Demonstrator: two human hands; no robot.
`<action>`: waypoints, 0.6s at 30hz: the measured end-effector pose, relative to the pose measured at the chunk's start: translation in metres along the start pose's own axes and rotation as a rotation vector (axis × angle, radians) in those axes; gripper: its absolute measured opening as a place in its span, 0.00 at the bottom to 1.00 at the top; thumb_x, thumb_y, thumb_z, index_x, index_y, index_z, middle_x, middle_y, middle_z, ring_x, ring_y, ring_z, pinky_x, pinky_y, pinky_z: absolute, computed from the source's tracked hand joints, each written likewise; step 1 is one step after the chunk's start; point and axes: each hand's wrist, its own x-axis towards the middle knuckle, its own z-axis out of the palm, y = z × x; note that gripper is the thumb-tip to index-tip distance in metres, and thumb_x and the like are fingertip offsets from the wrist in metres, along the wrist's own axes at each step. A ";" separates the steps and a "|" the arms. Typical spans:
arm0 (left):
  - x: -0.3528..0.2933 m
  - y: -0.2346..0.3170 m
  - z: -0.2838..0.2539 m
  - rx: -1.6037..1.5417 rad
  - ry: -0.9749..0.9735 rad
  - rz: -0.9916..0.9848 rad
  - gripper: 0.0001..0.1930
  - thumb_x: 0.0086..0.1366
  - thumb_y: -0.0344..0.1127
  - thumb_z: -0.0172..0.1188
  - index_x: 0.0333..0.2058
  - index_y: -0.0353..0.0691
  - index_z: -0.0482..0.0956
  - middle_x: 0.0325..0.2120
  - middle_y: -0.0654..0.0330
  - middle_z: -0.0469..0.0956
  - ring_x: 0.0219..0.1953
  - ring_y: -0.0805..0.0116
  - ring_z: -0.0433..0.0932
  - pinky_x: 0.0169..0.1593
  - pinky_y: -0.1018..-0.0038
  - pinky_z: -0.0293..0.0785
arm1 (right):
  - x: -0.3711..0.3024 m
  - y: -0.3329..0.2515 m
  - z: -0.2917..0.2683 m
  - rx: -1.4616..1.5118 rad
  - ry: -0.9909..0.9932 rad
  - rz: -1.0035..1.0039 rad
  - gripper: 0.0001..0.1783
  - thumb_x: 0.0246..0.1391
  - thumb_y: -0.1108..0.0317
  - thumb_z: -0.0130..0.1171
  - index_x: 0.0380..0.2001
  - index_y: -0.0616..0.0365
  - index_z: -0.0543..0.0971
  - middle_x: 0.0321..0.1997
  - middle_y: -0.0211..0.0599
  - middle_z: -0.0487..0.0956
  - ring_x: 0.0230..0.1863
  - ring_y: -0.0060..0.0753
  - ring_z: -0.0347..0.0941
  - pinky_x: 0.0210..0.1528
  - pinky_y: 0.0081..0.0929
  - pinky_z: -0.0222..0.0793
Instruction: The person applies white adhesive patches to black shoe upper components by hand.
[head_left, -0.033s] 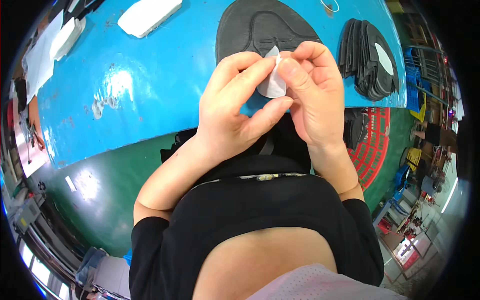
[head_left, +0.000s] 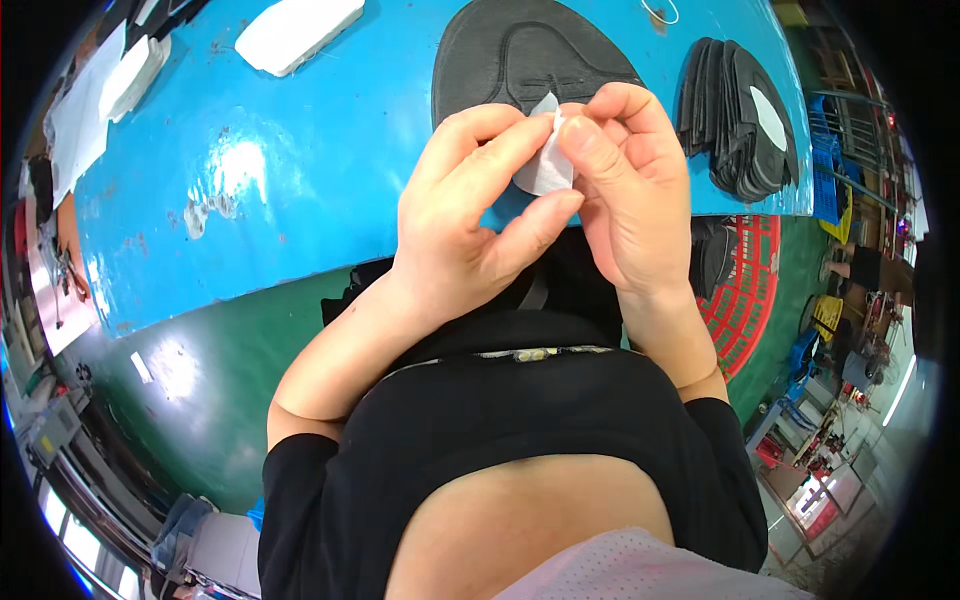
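Over the near edge of the blue table, my two hands meet around a small, thin white piece (head_left: 548, 170), curved and partly folded, which looks like paper or a label. My right hand (head_left: 630, 180) pinches its edge between thumb and fingers. The fingertips of my left hand (head_left: 460, 205) are closed at its upper edge, and the left thumb points across toward the right fingers. Part of the piece is hidden by the fingers. Just beyond my hands lies a large black molded pad (head_left: 475, 65) with raised curved lines, its near part covered by them.
To the right stands a stack of black pads (head_left: 725, 120), a white oval (head_left: 768, 118) on its face. White stacked pieces (head_left: 300, 32) lie at the far left of the blue table (head_left: 330, 190). A red plastic basket (head_left: 755, 290) with black items sits below the table's right edge.
My left thumb and right hand have shifted by a hair around the white piece. Nothing else has visibly moved.
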 end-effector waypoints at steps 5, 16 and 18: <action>0.003 -0.004 0.001 0.039 0.054 -0.010 0.13 0.53 0.27 0.63 0.38 0.34 0.78 0.34 0.54 0.76 0.33 0.64 0.76 0.36 0.75 0.72 | 0.002 -0.001 -0.006 0.076 -0.032 0.083 0.14 0.51 0.78 0.58 0.38 0.60 0.66 0.35 0.37 0.77 0.37 0.24 0.74 0.42 0.21 0.70; 0.008 -0.001 0.003 -0.001 0.026 -0.047 0.06 0.59 0.24 0.56 0.35 0.33 0.80 0.33 0.55 0.78 0.31 0.69 0.76 0.34 0.79 0.71 | 0.002 0.000 -0.016 0.150 -0.096 0.080 0.12 0.51 0.78 0.57 0.37 0.59 0.67 0.35 0.38 0.77 0.38 0.25 0.75 0.43 0.22 0.71; 0.009 -0.002 0.005 -0.029 0.049 -0.091 0.06 0.57 0.26 0.59 0.33 0.35 0.81 0.30 0.56 0.78 0.30 0.67 0.77 0.33 0.78 0.72 | 0.000 0.000 -0.018 0.149 -0.087 0.093 0.12 0.51 0.78 0.57 0.38 0.59 0.67 0.36 0.38 0.77 0.38 0.25 0.75 0.43 0.22 0.71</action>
